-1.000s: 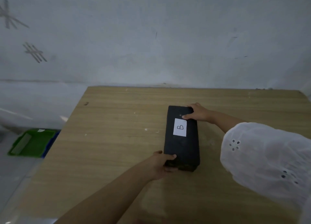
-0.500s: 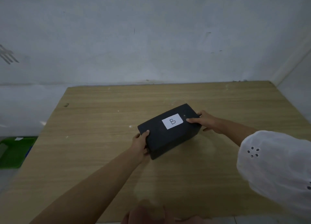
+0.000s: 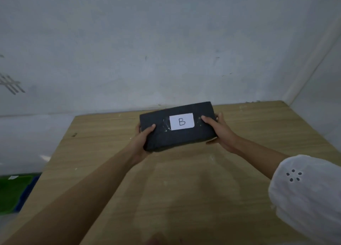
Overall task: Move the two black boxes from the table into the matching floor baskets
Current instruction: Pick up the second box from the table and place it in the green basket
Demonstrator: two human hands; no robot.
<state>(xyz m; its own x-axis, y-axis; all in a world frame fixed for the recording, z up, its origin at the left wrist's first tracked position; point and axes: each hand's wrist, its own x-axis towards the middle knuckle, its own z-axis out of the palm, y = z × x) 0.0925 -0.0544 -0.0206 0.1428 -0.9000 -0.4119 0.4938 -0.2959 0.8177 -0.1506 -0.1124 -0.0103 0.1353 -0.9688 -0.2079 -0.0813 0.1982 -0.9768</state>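
A black box with a white paper label reading "B" hangs in the air above the wooden table, its long side running left to right. My left hand grips its left end, thumb on top. My right hand grips its right end, thumb on top beside the label. No second black box shows in the view.
A green basket with a blue rim edge sits on the floor at the lower left, past the table's left edge. A grey wall stands behind the table and a wall corner is at the right. My white sleeve fills the lower right.
The box has left the table top and turned from lying lengthwise away from me to lying crosswise. Both hands stayed on its ends and rose with it.
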